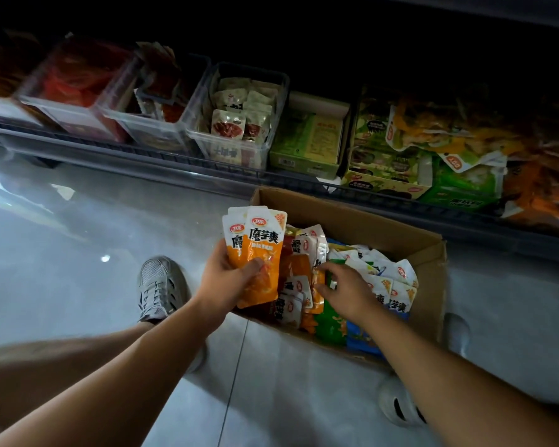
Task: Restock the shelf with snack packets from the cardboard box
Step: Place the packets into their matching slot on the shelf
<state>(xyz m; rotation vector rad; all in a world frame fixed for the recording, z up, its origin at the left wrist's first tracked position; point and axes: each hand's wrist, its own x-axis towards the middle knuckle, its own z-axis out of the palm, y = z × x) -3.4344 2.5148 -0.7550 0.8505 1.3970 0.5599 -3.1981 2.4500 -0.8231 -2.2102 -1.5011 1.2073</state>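
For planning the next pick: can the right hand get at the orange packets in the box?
Probably yes: the right hand pinches one orange packet, and the box stands open on top.

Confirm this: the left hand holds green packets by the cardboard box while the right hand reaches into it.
Wrong colour. The head view shows the left hand holding orange packets, not green, by the cardboard box while the right hand reaches into it.

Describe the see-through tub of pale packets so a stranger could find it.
Start at the low shelf behind the cardboard box on the floor. The tub stands just left of a green carton. Unlike the clear tubs further left, full of red packs, its packets are cream with a dark red picture.
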